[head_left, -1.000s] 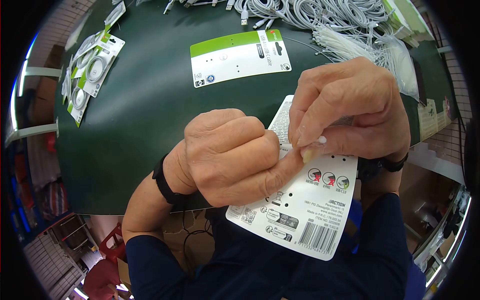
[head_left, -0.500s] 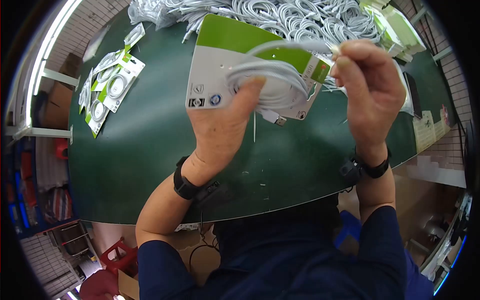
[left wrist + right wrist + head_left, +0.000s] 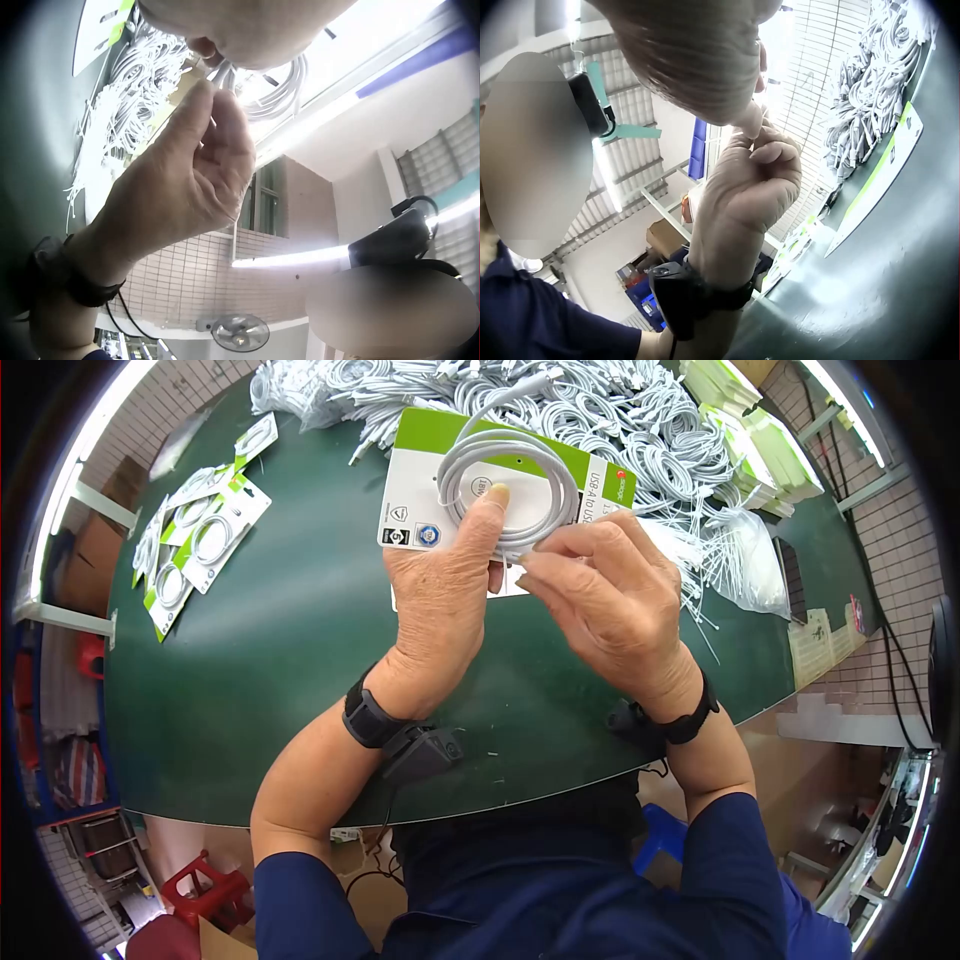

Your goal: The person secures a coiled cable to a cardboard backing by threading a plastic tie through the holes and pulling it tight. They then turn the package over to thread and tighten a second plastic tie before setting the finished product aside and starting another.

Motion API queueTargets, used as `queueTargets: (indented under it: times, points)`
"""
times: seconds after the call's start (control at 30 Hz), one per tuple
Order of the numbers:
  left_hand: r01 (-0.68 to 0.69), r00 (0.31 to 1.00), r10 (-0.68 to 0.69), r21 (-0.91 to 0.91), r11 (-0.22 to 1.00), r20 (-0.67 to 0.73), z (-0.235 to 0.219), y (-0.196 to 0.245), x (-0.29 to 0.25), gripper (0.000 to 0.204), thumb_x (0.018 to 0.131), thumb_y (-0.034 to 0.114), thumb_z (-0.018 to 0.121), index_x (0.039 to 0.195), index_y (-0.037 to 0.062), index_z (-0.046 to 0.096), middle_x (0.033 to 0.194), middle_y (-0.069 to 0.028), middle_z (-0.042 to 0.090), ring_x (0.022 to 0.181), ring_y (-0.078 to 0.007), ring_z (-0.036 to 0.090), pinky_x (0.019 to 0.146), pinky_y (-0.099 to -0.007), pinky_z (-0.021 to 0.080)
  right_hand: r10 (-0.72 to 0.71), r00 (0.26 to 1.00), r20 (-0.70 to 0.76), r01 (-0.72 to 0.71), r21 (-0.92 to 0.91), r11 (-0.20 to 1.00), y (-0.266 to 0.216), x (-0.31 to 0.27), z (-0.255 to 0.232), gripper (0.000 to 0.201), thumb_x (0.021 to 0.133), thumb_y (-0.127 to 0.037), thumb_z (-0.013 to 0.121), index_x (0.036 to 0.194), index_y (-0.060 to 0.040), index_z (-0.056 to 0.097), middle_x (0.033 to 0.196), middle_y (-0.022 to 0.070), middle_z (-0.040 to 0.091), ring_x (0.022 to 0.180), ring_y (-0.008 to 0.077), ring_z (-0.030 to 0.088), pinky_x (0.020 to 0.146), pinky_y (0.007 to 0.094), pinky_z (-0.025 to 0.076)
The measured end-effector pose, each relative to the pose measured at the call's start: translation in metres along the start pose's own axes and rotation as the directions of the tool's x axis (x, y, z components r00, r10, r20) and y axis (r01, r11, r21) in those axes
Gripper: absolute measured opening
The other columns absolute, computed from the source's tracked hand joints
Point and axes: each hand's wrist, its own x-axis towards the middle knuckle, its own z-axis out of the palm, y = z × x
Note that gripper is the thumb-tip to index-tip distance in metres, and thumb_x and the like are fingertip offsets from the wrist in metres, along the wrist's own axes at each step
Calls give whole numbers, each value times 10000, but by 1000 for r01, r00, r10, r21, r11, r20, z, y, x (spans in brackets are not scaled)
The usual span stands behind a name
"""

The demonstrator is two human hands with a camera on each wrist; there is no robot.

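My left hand holds a green and white packaging card, its thumb pressing the front inside a coiled grey-white USB cable. One end of that cable sticks up past the card's top edge with its connector. At the bottom of the coil, my right hand pinches the cable between thumb and fingertips. In the left wrist view the coil shows just beyond the right hand's fingertips. A second card lies on the table, mostly hidden under the held one in the head view.
Finished-looking cards with coiled cables lie at the left of the green table. A heap of loose cables covers the back. White cable ties in a plastic bag and stacks of cards stand at the right.
The card seen from its back has been turned front up. A coiled cable came onto it; the right hand moved from the cable's raised end down to the coil's bottom.
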Motion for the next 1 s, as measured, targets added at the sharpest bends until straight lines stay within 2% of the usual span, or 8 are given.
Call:
queueTargets:
  times: [0.13, 0.23, 0.33, 0.5, 0.63, 0.8, 0.9, 1.0]
  points:
    - [-25, 1000, 26, 40, 999, -11, -5, -5, 1, 140, 955, 85, 749, 1047, 43, 651, 839, -3, 652, 570, -41, 551, 435, -222, 406, -21, 1000, 7, 21, 68, 997, -1, -4, 3, 281, 670, -17, 764, 945, -57, 720, 893, 36, 658, 734, 235, 625, 597, 345, 524]
    - [-23, 999, 26, 84, 996, -27, -8, -5, 2, 160, 947, 74, 747, 1072, 18, 666, 868, -14, 685, 637, -56, 603, 508, -236, 473, -109, 994, 0, 109, 131, 985, -6, -5, 4, 284, 654, -18, 759, 934, -20, 715, 918, 78, 670, 735, 243, 634, 605, 347, 539]
    - [-206, 978, 208, 56, 977, -32, -4, -16, 6, 192, 933, 66, 749, 1097, -13, 686, 920, -24, 724, 749, -72, 654, 631, -252, 532, -168, 985, -24, 170, 190, 967, -20, -5, 8, 287, 644, -26, 754, 926, 15, 716, 956, 111, 682, 746, 250, 644, 614, 346, 550]
    - [-223, 975, 221, 124, 967, 31, -10, -15, 4, 201, 916, 73, 767, 1078, -30, 708, 976, -25, 745, 822, -71, 667, 713, -261, 548, -167, 985, -47, 173, 214, 961, -24, -4, 11, 259, 665, 3, 759, 920, 20, 716, 958, 118, 700, 747, 255, 668, 624, 338, 564]
    - [-194, 981, 195, 168, 967, 7, -16, -16, 5, 209, 915, 83, 772, 1083, -23, 708, 961, -24, 736, 806, -71, 662, 687, -259, 543, 62, 992, -108, -37, 218, 975, -12, 0, 8, 194, 749, 81, 772, 917, -4, 727, 924, 108, 730, 715, 237, 687, 634, 307, 572]
    - [-59, 998, 63, 149, 987, -19, -18, -13, 1, 226, 921, 89, 768, 1107, -21, 698, 954, -26, 722, 781, -72, 655, 648, -253, 532, 387, 914, 119, -404, 303, 863, 5, -12, 9, 154, 813, 60, 806, 920, -42, 765, 879, 82, 730, 699, 199, 693, 601, 281, 546]
    - [-16, 999, 20, 131, 991, -28, -17, -15, 2, 225, 925, 90, 767, 1109, -16, 693, 960, -29, 718, 777, -69, 655, 634, -253, 530, 324, 944, 55, -327, 271, 905, 6, -17, 13, 190, 792, 75, 795, 928, -53, 765, 882, 68, 711, 718, 211, 689, 598, 304, 545]
    - [4, 1000, -1, 110, 994, -30, -18, -18, 1, 234, 927, 86, 767, 1124, -10, 687, 964, -32, 713, 777, -70, 659, 624, -251, 529, 125, 992, 19, -126, 110, 986, 3, -13, 11, 231, 759, 57, 781, 959, -57, 757, 900, 53, 688, 753, 229, 674, 628, 342, 548]
